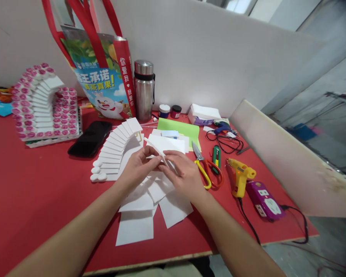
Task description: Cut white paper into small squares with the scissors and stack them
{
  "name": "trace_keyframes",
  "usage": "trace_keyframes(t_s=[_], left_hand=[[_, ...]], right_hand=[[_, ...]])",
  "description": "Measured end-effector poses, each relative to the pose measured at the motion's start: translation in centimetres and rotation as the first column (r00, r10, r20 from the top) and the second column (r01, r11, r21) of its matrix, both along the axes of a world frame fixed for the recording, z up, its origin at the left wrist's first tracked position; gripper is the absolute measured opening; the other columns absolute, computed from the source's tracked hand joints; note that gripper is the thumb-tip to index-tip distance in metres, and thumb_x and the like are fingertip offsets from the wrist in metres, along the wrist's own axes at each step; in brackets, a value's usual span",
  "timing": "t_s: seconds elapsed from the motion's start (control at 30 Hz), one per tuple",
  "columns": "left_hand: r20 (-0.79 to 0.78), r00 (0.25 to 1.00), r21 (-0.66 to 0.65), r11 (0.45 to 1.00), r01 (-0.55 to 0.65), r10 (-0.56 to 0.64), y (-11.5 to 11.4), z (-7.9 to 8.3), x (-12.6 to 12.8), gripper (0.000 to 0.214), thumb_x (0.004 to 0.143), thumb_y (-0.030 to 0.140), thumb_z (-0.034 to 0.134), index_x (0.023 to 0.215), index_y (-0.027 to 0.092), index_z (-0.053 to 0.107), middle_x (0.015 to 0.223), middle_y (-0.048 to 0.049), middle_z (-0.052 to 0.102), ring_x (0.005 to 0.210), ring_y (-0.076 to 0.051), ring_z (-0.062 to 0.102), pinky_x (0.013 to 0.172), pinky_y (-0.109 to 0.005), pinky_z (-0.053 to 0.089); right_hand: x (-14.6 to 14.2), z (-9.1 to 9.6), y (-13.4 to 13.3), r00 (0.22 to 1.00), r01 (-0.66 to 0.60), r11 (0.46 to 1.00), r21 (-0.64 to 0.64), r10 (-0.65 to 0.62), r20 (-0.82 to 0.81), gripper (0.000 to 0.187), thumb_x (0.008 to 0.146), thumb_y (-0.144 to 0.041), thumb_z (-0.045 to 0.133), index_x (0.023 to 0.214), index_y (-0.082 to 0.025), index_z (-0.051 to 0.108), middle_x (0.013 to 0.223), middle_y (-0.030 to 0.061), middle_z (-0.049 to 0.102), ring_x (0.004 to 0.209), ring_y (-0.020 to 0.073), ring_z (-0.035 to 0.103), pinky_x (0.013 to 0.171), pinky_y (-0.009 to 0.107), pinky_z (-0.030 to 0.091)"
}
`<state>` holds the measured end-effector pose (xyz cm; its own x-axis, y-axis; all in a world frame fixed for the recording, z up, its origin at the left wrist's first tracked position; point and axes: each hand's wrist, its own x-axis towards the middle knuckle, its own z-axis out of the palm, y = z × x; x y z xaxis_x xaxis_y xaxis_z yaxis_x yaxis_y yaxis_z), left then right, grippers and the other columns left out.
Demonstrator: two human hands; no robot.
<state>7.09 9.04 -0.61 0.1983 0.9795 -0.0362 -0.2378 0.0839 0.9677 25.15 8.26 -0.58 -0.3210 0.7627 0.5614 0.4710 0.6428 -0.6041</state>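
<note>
Between my two hands a narrow, curved strip of white paper [155,147] is held up over the middle of the table. My left hand [138,164] pinches it from the left, thumb and fingers together. From the right, my right hand [185,171] grips the same strip. Below them lie several loose white paper sheets [137,229], overlapping. Left of my hands stands a small white curved staircase model [113,148], with round white discs [95,170] at its lower end.
Scissors [203,163], a green utility knife [216,157], a yellow glue gun [240,175] and a purple power strip [265,200] lie to the right. A phone [90,139], steel flask [144,90], shopping bag [103,77] and pink-flowered staircase model [46,105] stand or lie left and behind.
</note>
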Motion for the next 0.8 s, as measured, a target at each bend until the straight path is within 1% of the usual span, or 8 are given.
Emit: trace_keyframes(t_s=[0.13, 0.27, 0.33, 0.47, 0.53, 0.63, 0.7, 0.8], left_hand=[[0.008, 1.0, 0.031, 0.999, -0.027, 0.027, 0.1, -0.5, -0.2, 0.015, 0.086, 0.03, 0.073, 0.093, 0.018, 0.066, 0.09, -0.0008, 0.068, 0.079, -0.015, 0.068, 0.076, -0.028, 0.059], [-0.074, 0.997, 0.122, 0.993, -0.002, 0.011, 0.2, -0.6, -0.1, 0.016, 0.085, 0.029, 0.074, 0.095, 0.019, 0.068, 0.088, -0.0025, 0.071, 0.078, -0.017, 0.069, 0.075, -0.03, 0.058], [-0.193, 0.981, 0.225, 0.973, 0.055, -0.01, 0.1, -0.5, -0.1, 0.012, 0.087, 0.03, 0.072, 0.092, 0.019, 0.069, 0.087, -0.004, 0.072, 0.082, -0.019, 0.07, 0.077, -0.031, 0.057], [-0.394, 0.919, 0.381, 0.913, 0.143, 0.021, -0.1, -0.3, -0.2, 0.01, 0.091, 0.027, 0.066, 0.085, 0.019, 0.068, 0.086, -0.0039, 0.072, 0.082, -0.019, 0.069, 0.077, -0.03, 0.055], [-0.418, 0.908, 0.424, 0.893, 0.151, 0.045, -0.1, -0.3, -0.2, 0.011, 0.094, 0.027, 0.064, 0.086, 0.02, 0.068, 0.087, -0.0035, 0.07, 0.084, -0.019, 0.068, 0.078, -0.03, 0.055], [-0.435, 0.892, 0.474, 0.874, 0.107, 0.127, 0.1, -0.5, -0.2, 0.01, 0.093, 0.029, 0.066, 0.089, 0.021, 0.069, 0.098, -0.0053, 0.068, 0.094, -0.02, 0.066, 0.084, -0.031, 0.054], [-0.434, 0.886, 0.461, 0.886, 0.06, 0.165, 0.2, -0.6, -0.3, 0.01, 0.09, 0.03, 0.07, 0.093, 0.02, 0.068, 0.106, -0.0065, 0.066, 0.098, -0.02, 0.066, 0.087, -0.033, 0.054], [-0.352, 0.924, 0.372, 0.928, -0.009, 0.15, 0.3, -0.7, -0.2, 0.025, 0.087, 0.031, 0.075, 0.107, 0.021, 0.064, 0.11, -0.006, 0.066, 0.098, -0.02, 0.066, 0.091, -0.035, 0.053]], right_hand=[[0.1, 0.3, -0.2, 0.999, -0.05, 0.998, -0.038, 0.049, -0.022, 0.016, 0.097, -0.029, 0.064, 0.108, -0.022, 0.073, 0.125, 0.0131, 0.069, 0.116, 0.0241, 0.067, 0.098, 0.042, 0.056], [0.3, 0.6, 0.2, 0.976, -0.1, 0.978, -0.183, 0.06, -0.21, 0.012, 0.097, -0.026, 0.061, 0.094, -0.021, 0.072, 0.116, 0.011, 0.071, 0.109, 0.0213, 0.069, 0.096, 0.039, 0.056], [0.5, 0.5, 0.6, 0.937, -0.102, 0.945, -0.31, -0.013, -0.349, 0.007, 0.091, -0.029, 0.07, 0.092, -0.022, 0.069, 0.104, 0.007, 0.073, 0.097, 0.0192, 0.07, 0.09, 0.037, 0.057], [1.0, 0.2, 1.4, 0.861, -0.194, 0.827, -0.527, -0.115, -0.496, 0.022, 0.079, -0.031, 0.082, 0.095, -0.022, 0.069, 0.087, 0.0005, 0.073, 0.083, 0.0153, 0.069, 0.08, 0.03, 0.058], [1.1, 0.2, 1.6, 0.858, -0.235, 0.797, -0.557, -0.099, -0.504, 0.022, 0.078, -0.032, 0.082, 0.094, -0.022, 0.071, 0.085, -0.0002, 0.073, 0.08, 0.0142, 0.068, 0.078, 0.029, 0.057], [1.1, 0.2, 1.6, 0.858, -0.279, 0.77, -0.573, -0.068, -0.509, 0.017, 0.078, -0.032, 0.082, 0.089, -0.022, 0.073, 0.083, -0.0002, 0.072, 0.075, 0.0129, 0.066, 0.074, 0.027, 0.055], [1.0, 0.2, 1.5, 0.852, -0.287, 0.765, -0.577, -0.072, -0.519, 0.017, 0.077, -0.031, 0.082, 0.087, -0.021, 0.072, 0.082, -0.0004, 0.072, 0.073, 0.0123, 0.065, 0.071, 0.027, 0.054], [0.8, 0.4, 1.3, 0.844, -0.287, 0.772, -0.568, -0.076, -0.53, 0.018, 0.077, -0.032, 0.083, 0.086, -0.022, 0.071, 0.079, -0.0012, 0.069, 0.071, 0.0122, 0.063, 0.069, 0.026, 0.053]])
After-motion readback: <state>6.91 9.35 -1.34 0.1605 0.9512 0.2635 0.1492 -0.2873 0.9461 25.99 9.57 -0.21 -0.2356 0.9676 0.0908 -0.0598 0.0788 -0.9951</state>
